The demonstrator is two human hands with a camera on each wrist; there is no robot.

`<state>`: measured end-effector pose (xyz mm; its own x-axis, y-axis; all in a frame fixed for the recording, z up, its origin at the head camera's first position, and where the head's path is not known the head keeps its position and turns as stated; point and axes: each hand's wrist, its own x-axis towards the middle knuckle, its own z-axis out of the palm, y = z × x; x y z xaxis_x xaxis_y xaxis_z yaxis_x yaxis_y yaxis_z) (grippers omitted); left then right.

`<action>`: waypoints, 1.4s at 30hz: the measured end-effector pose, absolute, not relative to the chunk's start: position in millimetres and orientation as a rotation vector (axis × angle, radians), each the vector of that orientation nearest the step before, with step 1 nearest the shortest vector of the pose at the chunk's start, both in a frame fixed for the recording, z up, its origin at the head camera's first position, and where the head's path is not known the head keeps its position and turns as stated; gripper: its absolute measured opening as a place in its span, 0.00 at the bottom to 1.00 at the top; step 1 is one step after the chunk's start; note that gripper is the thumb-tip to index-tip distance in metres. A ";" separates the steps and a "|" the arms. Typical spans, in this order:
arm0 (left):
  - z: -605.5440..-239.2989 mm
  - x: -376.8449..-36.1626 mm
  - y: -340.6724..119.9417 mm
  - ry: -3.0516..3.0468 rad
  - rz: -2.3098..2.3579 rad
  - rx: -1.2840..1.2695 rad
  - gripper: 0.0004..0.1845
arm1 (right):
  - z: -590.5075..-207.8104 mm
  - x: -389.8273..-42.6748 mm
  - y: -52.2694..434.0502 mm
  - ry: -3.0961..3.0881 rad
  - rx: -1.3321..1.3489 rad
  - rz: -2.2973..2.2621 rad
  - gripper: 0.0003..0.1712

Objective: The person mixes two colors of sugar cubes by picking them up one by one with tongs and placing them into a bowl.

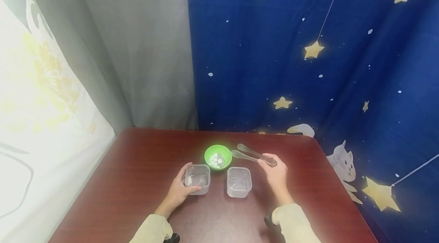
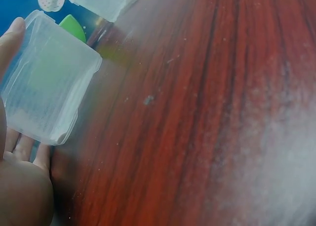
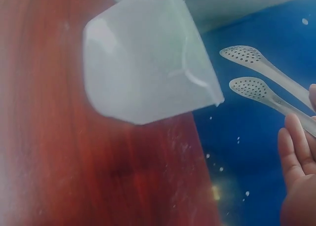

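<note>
My left hand (image 1: 178, 189) grips a clear plastic container (image 1: 201, 190) by its side, thumb along the front and fingers round the far left. In my right hand (image 1: 277, 174) is a pair of tongs (image 1: 245, 156), its two arms spread. The right wrist view shows the perforated tips (image 3: 251, 88) apart with nothing between them. Behind the containers, a green bowl (image 1: 223, 149) holds several small white pieces (image 1: 216, 160); the tongs' tips are at its right rim. A second clear container (image 1: 239, 193) stands between the hands. Faint marks on both containers' bottoms could be reflections; I cannot tell.
Everything stands on a reddish-brown wooden table (image 1: 147, 159) with rounded far corners. Beyond its far edge hang a grey curtain (image 1: 154, 63) and a blue curtain with stars (image 1: 247, 63). A pale patterned cloth (image 1: 41, 121) hangs along the left side.
</note>
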<state>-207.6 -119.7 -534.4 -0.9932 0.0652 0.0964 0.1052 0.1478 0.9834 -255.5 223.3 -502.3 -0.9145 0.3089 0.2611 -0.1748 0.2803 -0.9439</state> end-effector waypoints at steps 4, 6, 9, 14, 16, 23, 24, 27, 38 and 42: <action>-534.4 -207.5 -118.8 -2.346 -2.042 -0.180 0.52 | -507.6 -255.1 228.0 -2.172 -0.132 1.643 0.16; -533.5 -207.2 -118.4 -2.338 -2.051 -0.173 0.52 | -509.9 -254.8 229.4 -2.193 -0.138 1.603 0.16; -532.0 -206.6 -117.9 -2.337 -2.065 -0.162 0.52 | -514.2 -254.4 231.8 -2.224 -0.162 1.547 0.16; -532.3 -206.5 -117.5 -2.338 -2.080 -0.166 0.52 | -521.4 -252.8 236.1 -2.263 -0.219 1.492 0.16; -532.6 -206.4 -117.7 -2.343 -2.076 -0.168 0.52 | -523.8 -252.7 238.0 -2.267 -0.227 1.490 0.16; -533.9 -206.2 -120.0 -2.362 -2.056 -0.147 0.53 | -531.9 -254.1 246.0 -2.290 -0.243 1.467 0.16; -533.8 -205.8 -120.2 -2.365 -2.056 -0.145 0.53 | -532.7 -254.0 246.8 -2.295 -0.242 1.464 0.16; -532.8 -204.6 -120.4 -2.379 -2.049 -0.137 0.53 | -534.5 -253.6 248.8 -2.317 -0.236 1.449 0.15; -545.0 -209.8 -120.5 -2.369 -2.045 -0.131 0.54 | -535.5 -255.0 257.9 -2.455 -0.159 1.385 0.19; -563.7 -217.1 -122.8 -2.359 -2.031 -0.125 0.54 | -534.1 -255.7 264.7 -2.544 -0.107 1.393 0.20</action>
